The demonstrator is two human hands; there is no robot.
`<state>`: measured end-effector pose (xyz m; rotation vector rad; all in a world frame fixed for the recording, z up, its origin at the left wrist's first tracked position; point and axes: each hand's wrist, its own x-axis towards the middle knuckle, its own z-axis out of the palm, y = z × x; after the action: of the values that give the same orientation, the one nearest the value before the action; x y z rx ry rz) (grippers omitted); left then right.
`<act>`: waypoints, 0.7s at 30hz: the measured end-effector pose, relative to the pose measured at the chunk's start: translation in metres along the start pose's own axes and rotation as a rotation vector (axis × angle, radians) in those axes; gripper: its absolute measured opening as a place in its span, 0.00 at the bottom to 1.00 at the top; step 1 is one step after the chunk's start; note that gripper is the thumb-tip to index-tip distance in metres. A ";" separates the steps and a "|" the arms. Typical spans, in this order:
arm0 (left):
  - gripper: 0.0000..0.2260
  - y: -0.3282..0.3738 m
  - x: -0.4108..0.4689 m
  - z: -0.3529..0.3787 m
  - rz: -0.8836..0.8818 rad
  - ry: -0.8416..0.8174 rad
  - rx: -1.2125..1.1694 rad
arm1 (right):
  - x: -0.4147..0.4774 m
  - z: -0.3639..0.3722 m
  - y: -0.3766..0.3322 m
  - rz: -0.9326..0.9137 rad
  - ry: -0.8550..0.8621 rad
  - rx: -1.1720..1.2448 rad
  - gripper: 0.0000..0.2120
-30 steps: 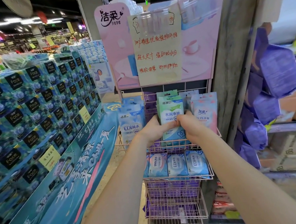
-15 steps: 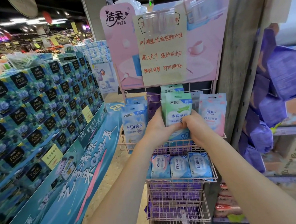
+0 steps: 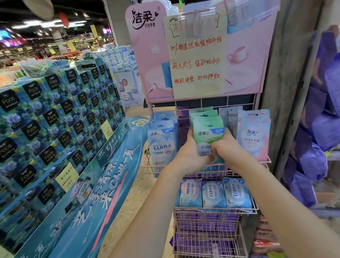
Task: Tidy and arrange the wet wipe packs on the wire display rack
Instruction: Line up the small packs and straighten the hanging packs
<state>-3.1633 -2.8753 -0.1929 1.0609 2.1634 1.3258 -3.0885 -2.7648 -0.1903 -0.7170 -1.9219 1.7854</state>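
both my hands are up at the top basket of the pink wire rack, closed together on the green wipe pack that stands upright at the front of the middle stack. my left hand has its grip wrapped on the pack's left edge and lower face, and my right hand grips its lower right corner, the fingers curled over the front so part of the label is hidden. more green packs stand just behind it. to the left in the same basket stands a blue pack marked edi, and to the right a pink and blue pack; behind, between the stacks, purple packs show (too dark to read). in the basket below, three blue packs lie side by side, tilted toward me, against the front wire. lower baskets hold purple packs. above the rack is a pink header board with a handwritten paper sign clipped over it. far to the left is a big stack of dark blue tissue boxes on a teal stand, and on the right purple bags hang beside a grey post.
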 end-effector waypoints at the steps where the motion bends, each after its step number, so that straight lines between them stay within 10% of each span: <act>1: 0.48 -0.002 0.002 -0.002 -0.005 -0.011 0.019 | 0.001 -0.002 -0.001 0.008 0.001 -0.021 0.31; 7: 0.39 -0.003 0.007 -0.005 -0.065 0.050 -0.099 | 0.006 -0.005 -0.003 0.057 0.003 0.118 0.35; 17: 0.56 -0.010 0.022 -0.001 -0.170 0.047 -0.180 | 0.005 -0.001 -0.005 0.065 0.023 0.016 0.29; 21: 0.40 -0.007 0.021 0.001 -0.112 0.033 -0.140 | 0.007 0.000 -0.007 0.104 0.012 0.049 0.27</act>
<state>-3.1790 -2.8601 -0.1982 0.8576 2.0858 1.4288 -3.0943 -2.7607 -0.1836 -0.8220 -1.8566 1.8786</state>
